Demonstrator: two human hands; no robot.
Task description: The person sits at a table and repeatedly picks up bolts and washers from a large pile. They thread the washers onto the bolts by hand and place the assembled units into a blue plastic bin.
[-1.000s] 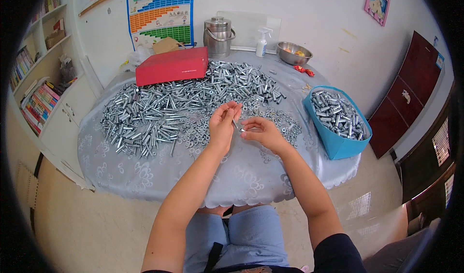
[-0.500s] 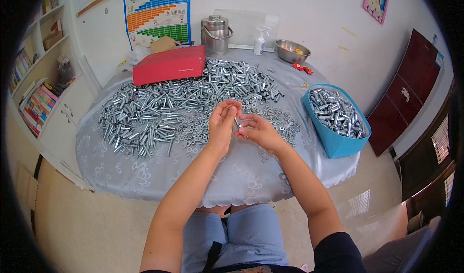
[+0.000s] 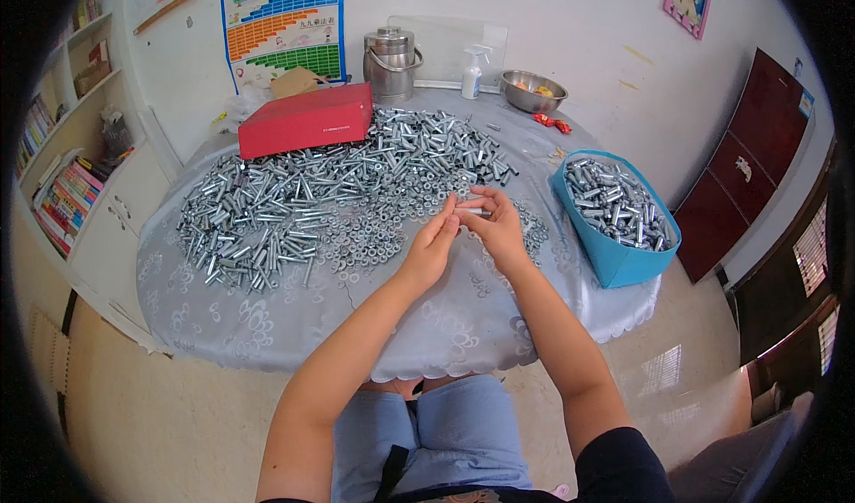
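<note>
The person holds both hands near each other above the middle of the surface (image 3: 463, 334), which is covered with a grey patterned cloth. The left hand (image 3: 434, 240) and the right hand (image 3: 499, 224) meet at the fingertips, and both are closed on one small metal piece (image 3: 470, 210) (it is partly hidden by the fingers, so its exact form cannot be told). Just beyond and to the left of the hands lie many small nuts (image 3: 363, 236), spread in a loose layer. Further left and behind them is a wide heap of silvery bolts (image 3: 254, 209), and a red box (image 3: 307, 124) rests on its back part. To the right stands a blue bin (image 3: 641, 270), filled with metal parts (image 3: 617, 205). At the far side there are a lidded steel pot (image 3: 389, 71), a white spray bottle (image 3: 471, 81) and a steel bowl (image 3: 525, 101).
</note>
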